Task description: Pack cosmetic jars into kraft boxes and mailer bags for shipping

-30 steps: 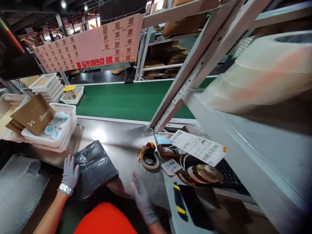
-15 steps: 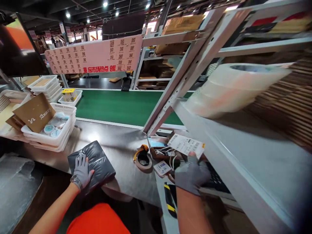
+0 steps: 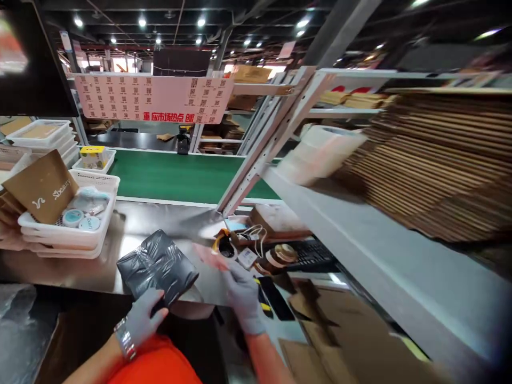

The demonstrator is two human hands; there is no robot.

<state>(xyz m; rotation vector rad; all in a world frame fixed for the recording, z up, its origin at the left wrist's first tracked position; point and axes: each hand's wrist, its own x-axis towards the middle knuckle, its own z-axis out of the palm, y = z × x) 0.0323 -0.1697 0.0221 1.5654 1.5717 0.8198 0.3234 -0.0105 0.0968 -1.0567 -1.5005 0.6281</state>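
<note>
my steel bench (image 3: 160,224) carries a black poly parcel (image 3: 158,265) at its near edge, stacked white baskets (image 3: 68,234) to the left, and what looks like a tape dispenser (image 3: 222,244) by a keyboard (image 3: 312,255).

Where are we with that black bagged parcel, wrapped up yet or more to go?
Done: the black plastic-wrapped parcel looks bagged and folded shut, lying at the steel table's near edge. In hand: the left hand grips its near corner; the right hand holds a blurred pale slip, probably a label, beside it. Left: no label shows on the parcel, and the green conveyor belt behind is bare of it.
</note>
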